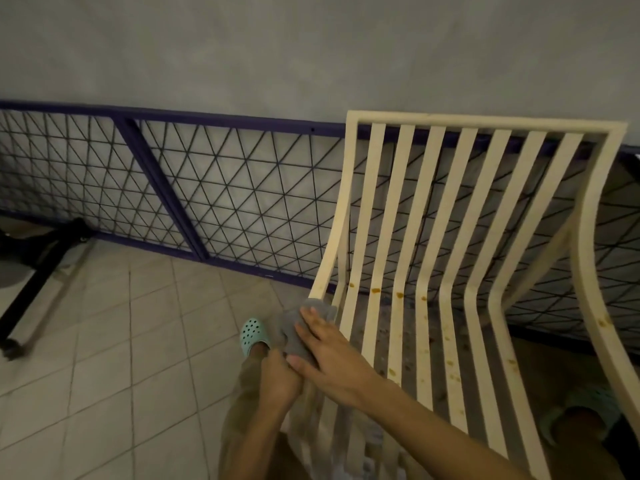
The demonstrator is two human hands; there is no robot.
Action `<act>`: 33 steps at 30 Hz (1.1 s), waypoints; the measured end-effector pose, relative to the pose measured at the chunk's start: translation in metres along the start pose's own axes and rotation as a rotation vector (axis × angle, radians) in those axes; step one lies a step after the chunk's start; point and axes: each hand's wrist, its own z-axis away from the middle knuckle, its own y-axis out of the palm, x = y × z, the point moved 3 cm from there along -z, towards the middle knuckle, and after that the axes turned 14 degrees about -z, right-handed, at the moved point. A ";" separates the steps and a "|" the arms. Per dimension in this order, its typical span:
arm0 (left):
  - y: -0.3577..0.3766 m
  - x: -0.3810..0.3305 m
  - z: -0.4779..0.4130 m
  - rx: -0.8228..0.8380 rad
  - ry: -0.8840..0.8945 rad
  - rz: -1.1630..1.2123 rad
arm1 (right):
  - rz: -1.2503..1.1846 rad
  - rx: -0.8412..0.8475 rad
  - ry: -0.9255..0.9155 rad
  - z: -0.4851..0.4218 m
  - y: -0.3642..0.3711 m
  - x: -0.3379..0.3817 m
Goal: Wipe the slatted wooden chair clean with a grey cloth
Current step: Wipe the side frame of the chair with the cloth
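Low centre of frame: right hand (325,351) flat-fingered, pressing grey cloth (294,336) against slatted wooden chair (485,122), left rail; left hand (277,379) curled, gripping cloth's lower end.

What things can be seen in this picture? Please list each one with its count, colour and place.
slatted wooden chair: one, cream with brown stains, right half, in front of the grid frame.
grey cloth: one, grey, on the chair's left side rail.
grid frame: one, purple bars with dark wire, along the wall.
black stand: one, black, far left on the floor.
floor tiles: many, pale, lower left.
wall: one, grey, top.
clogs: two, teal, one left of the cloth, one dim under the chair.
left hand: one, grips the cloth's lower end.
right hand: one, pressed flat on the cloth.
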 end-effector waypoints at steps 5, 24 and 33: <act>-0.004 -0.013 -0.012 0.064 0.029 -0.061 | 0.145 -0.073 0.107 -0.038 -0.015 -0.007; 0.001 -0.010 -0.001 -0.090 0.118 0.046 | 0.086 -0.213 -0.017 -0.042 -0.026 -0.040; 0.002 -0.006 -0.003 -0.094 0.155 0.118 | 0.202 -0.084 -0.118 -0.011 -0.012 -0.041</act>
